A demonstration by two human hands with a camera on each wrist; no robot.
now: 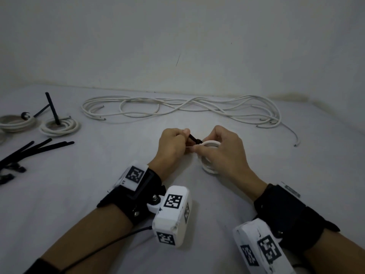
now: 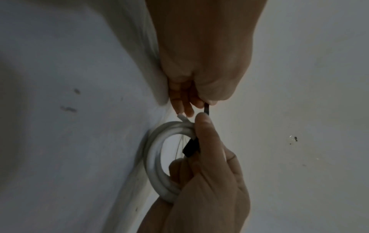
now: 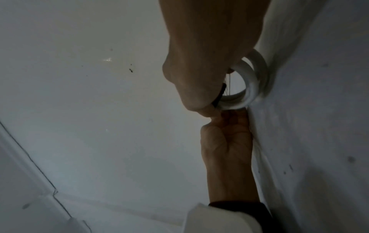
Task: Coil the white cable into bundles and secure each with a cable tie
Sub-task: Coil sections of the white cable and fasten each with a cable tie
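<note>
A small coil of white cable [image 1: 209, 144] stands on edge on the white table, gripped by my right hand [image 1: 197, 148], whose fingers curl round its rim. A black cable tie [image 1: 194, 139] wraps the coil at its top left. My left hand [image 1: 186, 135] pinches the tie's tail between thumb and fingers, just left of the coil. In the left wrist view the coil [image 2: 155, 157] shows with the tie [image 2: 191, 148] under the right thumb. In the right wrist view the coil [image 3: 251, 82] and the tie [image 3: 219, 96] sit against the palm.
A long run of loose white cable [image 1: 177, 109] lies along the back by the wall. Two tied bundles [image 1: 59, 126] [image 1: 15, 123] sit at far left. Several spare black ties [image 1: 35, 149] lie at the left edge.
</note>
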